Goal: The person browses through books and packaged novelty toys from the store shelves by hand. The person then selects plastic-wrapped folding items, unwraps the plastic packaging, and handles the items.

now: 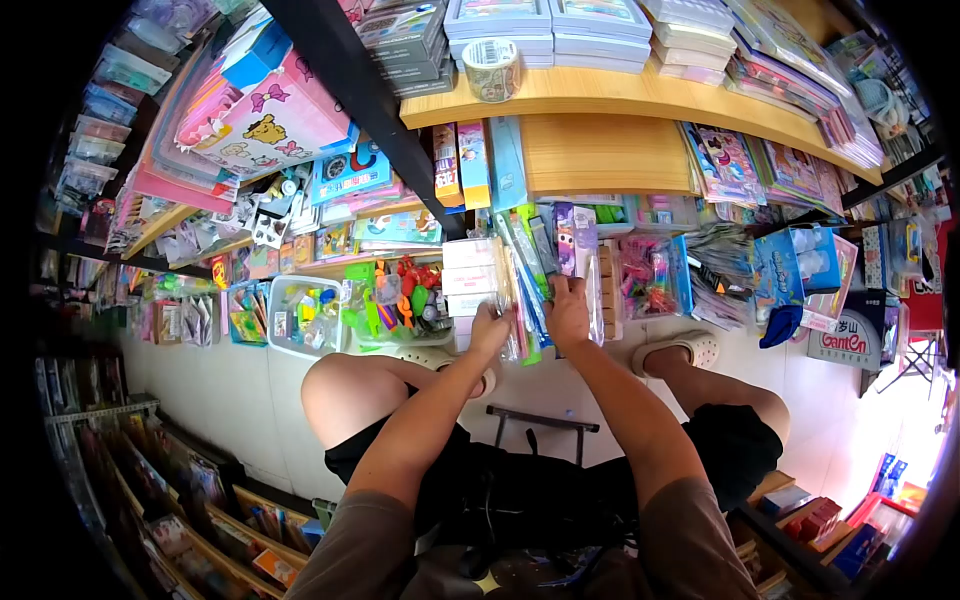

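My left hand (pixel 490 330) is at the lower edge of a row of slim plastic-wrapped packs (pixel 518 262), just right of a stack of white boxes (pixel 470 278). Its fingers are bent against the near ends of the packs. My right hand (pixel 568 314) has its fingers closed at the lower part of the row, below a purple pack (pixel 565 238) with printed pictures. Exactly what lies between those fingers is hidden. A green-edged pack (pixel 525 240) stands between the hands, and a long clear sleeve (pixel 597 290) lies right of my right hand.
Above is a wooden shelf (pixel 600 88) with stacked boxes and a tape roll (pixel 492 70). A black post (pixel 360 100) slants down at left. Floor bins include a white tub (pixel 305 318) and colourful toys (pixel 400 295). A low black metal frame (pixel 543 420) stands between my legs.
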The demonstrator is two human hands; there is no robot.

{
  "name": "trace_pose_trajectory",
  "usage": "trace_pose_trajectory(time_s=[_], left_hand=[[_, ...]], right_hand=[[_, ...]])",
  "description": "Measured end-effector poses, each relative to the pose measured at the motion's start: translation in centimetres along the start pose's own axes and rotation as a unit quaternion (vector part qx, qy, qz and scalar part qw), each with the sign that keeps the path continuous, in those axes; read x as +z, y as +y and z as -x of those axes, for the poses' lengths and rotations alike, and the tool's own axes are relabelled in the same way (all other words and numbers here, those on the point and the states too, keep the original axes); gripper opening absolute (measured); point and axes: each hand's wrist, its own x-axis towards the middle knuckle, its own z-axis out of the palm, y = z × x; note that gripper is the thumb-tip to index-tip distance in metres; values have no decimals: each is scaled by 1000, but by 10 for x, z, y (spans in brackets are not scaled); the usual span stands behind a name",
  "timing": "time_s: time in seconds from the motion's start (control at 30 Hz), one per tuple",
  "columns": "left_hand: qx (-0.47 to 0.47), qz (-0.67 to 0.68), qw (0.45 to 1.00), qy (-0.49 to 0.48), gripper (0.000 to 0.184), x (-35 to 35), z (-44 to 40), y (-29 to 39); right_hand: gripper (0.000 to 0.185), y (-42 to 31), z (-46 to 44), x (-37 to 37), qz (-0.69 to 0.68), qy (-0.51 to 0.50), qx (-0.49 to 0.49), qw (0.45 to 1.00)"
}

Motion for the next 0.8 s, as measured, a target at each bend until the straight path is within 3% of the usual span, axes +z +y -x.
trace_pose_trajectory(time_s=[0.07,0.17,0.2,0.3,0.33,0.47,0.57,0.7,0.73,0.8], left_hand=[[-7,67,998,-12,26,-5,9,9],[-16,140,989,-45,25,-15,13,11],[-26,168,984,-53,24,-15,15,12],[-56,233,967,-82,25,-13,17,13],[-65,242,964,-93,25,-11,16,11],[-85,160,982,-58,30,-8,26,31],[-85,158,979,-100,33,-5,18,22],[-103,181,970,-123,28,-8,19,23],[-113,198,965,-126,26,-9,22,29],[-129,249,952,-122,23,-10,25,32]], right_hand=[[39,6,-4,-3,-40,-22,42,998],[29,1,-2,-10,139,57,-26,988],[28,-2,-2,-14,171,20,-36,984],[48,-19,6,-14,213,-38,-6,976],[68,-20,4,-6,212,-68,27,974],[74,-19,4,17,258,-37,51,964],[75,-25,-2,12,247,-76,79,963],[49,-16,-9,10,160,-60,83,982],[44,-2,-11,18,154,6,25,988],[41,19,-15,22,111,1,21,994]])
